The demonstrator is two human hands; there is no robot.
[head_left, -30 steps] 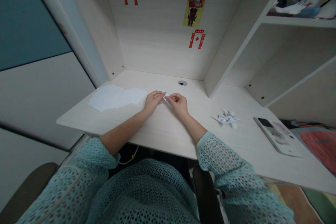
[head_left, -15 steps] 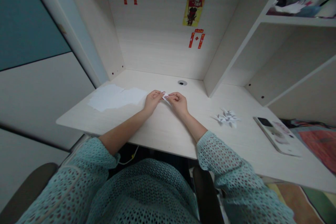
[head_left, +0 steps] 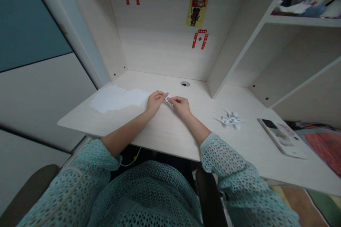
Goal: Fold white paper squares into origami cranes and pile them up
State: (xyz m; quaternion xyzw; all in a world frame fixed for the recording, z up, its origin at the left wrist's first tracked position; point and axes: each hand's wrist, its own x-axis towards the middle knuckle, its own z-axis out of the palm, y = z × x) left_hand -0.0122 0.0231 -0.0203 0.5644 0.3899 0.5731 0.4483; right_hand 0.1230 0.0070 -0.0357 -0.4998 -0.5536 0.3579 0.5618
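Between my two hands is a small piece of folded white paper (head_left: 167, 99), pinched just above the desk. My left hand (head_left: 155, 102) grips its left side between thumb and fingers. On its right side, my right hand (head_left: 181, 105) is closed with thumb and index finger on the paper. Fingertips cover much of it, so its exact shape is hard to make out. Off to the right lies a small cluster of folded white paper figures (head_left: 230, 119) with pointed tips. Loose white paper sheets (head_left: 114, 98) lie overlapping to the left of my left hand.
A phone (head_left: 281, 138) lies on the right part of the white desk (head_left: 165, 138). A round cable hole (head_left: 185, 84) is near the back panel. An upright divider (head_left: 231, 53) and shelves rise at the right. A chair armrest (head_left: 210, 198) is below the desk edge.
My right hand's fingers have shifted slightly lower and curled closer on the folded paper. My left hand stays almost still, and the other things have not moved.
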